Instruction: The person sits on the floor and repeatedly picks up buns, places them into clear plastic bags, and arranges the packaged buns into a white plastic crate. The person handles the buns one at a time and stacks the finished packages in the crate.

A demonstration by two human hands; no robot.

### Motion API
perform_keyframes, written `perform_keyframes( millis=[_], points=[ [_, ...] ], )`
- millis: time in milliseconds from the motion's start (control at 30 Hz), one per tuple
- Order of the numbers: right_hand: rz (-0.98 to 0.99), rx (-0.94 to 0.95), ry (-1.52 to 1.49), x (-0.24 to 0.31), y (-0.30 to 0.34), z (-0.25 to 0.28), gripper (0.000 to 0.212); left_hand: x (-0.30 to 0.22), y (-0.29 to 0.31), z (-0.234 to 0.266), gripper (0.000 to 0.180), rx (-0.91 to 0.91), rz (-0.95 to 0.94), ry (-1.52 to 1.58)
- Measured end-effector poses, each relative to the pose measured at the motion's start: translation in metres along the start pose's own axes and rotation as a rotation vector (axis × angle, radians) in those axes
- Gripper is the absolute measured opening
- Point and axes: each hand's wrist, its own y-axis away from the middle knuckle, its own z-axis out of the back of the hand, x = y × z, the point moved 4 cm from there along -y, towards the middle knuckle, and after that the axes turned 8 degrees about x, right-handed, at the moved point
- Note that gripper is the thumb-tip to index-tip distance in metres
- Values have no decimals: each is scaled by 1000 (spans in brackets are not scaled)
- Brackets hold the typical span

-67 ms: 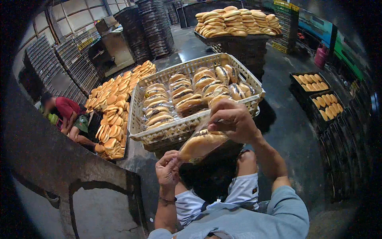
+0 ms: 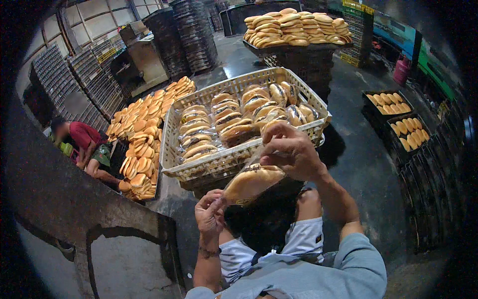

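Observation:
A golden bread bun in a clear plastic bag (image 2: pixel 253 183) hangs in front of me, between both hands and just short of the crate. My left hand (image 2: pixel 210 212) pinches the bag's lower left corner between thumb and fingertips. Higher up, my right hand (image 2: pixel 290 152) is closed on the bag's upper right part, its fingers bent. Beyond them stands a cream plastic crate (image 2: pixel 172 167) holding rows of bagged buns (image 2: pixel 196 130) with a dark filling. The right hand hides part of the crate's near rim.
Loose buns (image 2: pixel 142 132) cover a low surface at left, where a person in a red shirt (image 2: pixel 84 134) sits. More buns (image 2: pixel 298 27) are piled on a far stack. Two trays of buns (image 2: pixel 388 102) lie at right, near a pink gas cylinder (image 2: pixel 402 70). A dark table (image 2: pixel 99 199) stands near left.
The bagged bun has tilted and shifted very slightly between my hands. Both hands keep their hold on the bag.

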Motion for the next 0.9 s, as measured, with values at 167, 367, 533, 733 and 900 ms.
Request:
perform_keyframes(
  millis=[167,367,533,733,900],
  points=[
    [-33,23,-62,-4,9,-5,15,9,3,0,9,-98,42,90],
    [-122,105,23,-7,18,-22,15,37,6,32,18,-160,65,-102],
    [13,182,187,-4,20,-29,14,23,-12,5,67,11,-54,-543],
    [128,482,308,0,11,-62,15,25,-20,-63,92,543,168,-823],
    [-176,-290,-194,10,29,-8,24,29,-27,-62,75,288,183,-191]
  ],
)
